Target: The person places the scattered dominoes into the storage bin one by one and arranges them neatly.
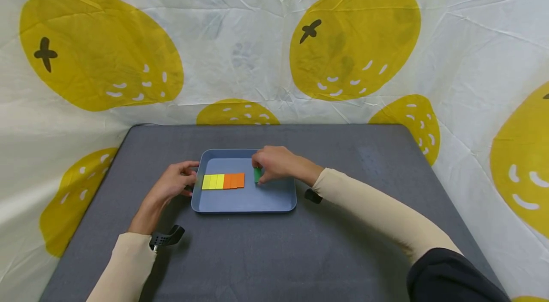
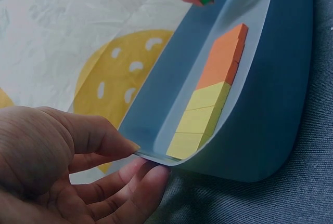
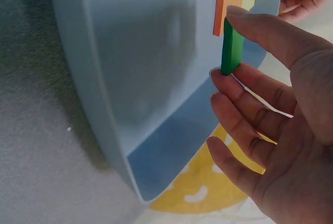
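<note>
Two hands at work over a dark grey surface point(image 1: 343, 245), white cloth backdrop point(image 1: 240, 54) with big yellow fruit prints behind and at the sides. Blue tray point(image 1: 244, 202) sits mid-surface, shallow, rounded corners. Left hand point(image 1: 173, 182) at tray's left edge, thumb above the rim and fingers below it, pinching the rim point(image 2: 151, 154). Right hand point(image 1: 276, 163) reaches into tray from the right side, thumb and fingertips pinching a green block point(image 1: 257, 175) by its narrow ends, block standing on edge on or just above the tray floor; cannot tell if it touches. Inside tray, flat row of tiles: three yellow tiles point(image 1: 212, 181) on the left, orange tiles point(image 1: 234, 180) touching them on the right, all laid edge to edge. Green block is just beside the orange end of the row, small gap between. Both sleeves are beige; black strap mounts show at the wrists.
</note>
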Action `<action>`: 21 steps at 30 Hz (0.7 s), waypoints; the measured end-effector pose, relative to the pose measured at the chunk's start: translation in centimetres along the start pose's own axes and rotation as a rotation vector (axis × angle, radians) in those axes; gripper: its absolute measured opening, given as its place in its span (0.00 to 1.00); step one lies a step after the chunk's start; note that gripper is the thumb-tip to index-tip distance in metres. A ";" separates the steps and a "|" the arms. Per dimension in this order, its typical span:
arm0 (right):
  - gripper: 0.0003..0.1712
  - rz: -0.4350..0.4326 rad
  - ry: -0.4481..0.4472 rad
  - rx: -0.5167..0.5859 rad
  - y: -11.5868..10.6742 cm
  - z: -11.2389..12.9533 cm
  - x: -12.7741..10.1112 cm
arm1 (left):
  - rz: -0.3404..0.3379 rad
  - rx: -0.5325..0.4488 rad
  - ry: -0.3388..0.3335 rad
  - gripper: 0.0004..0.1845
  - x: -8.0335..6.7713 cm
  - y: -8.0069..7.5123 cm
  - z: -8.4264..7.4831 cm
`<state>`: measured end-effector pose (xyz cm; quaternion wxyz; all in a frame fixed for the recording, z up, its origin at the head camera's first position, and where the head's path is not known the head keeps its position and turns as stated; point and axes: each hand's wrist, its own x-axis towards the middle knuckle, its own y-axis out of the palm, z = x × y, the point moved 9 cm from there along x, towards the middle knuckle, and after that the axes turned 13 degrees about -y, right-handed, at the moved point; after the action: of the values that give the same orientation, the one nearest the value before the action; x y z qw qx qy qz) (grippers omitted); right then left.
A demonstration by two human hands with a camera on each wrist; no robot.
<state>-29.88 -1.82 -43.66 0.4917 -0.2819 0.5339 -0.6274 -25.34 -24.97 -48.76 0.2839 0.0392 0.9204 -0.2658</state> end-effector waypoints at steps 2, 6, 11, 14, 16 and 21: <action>0.24 0.010 -0.006 -0.013 0.2 0.2 0.5 | -0.003 0.002 -0.003 0.29 -0.1 0.0 0.0; 0.25 0.011 -0.022 -0.027 0.4 0.8 1.4 | -0.007 0.006 -0.009 0.29 -0.2 0.1 0.0; 0.25 0.049 -0.009 -0.030 1.0 1.0 2.5 | -0.007 0.005 -0.011 0.29 -0.1 0.1 0.2; 0.25 0.082 0.014 -0.034 1.4 0.9 3.0 | -0.006 0.004 -0.002 0.29 0.0 0.1 0.2; 0.24 0.099 0.029 -0.036 1.6 0.7 3.3 | -0.007 0.006 0.003 0.29 0.0 0.1 0.2; 0.23 0.128 0.053 -0.050 1.9 0.6 3.7 | -0.005 0.005 0.009 0.29 0.1 0.0 0.1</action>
<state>-30.08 -5.35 -45.96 0.5092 -0.2428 0.5792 -0.5885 -25.33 -25.02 -48.89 0.2789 0.0389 0.9212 -0.2685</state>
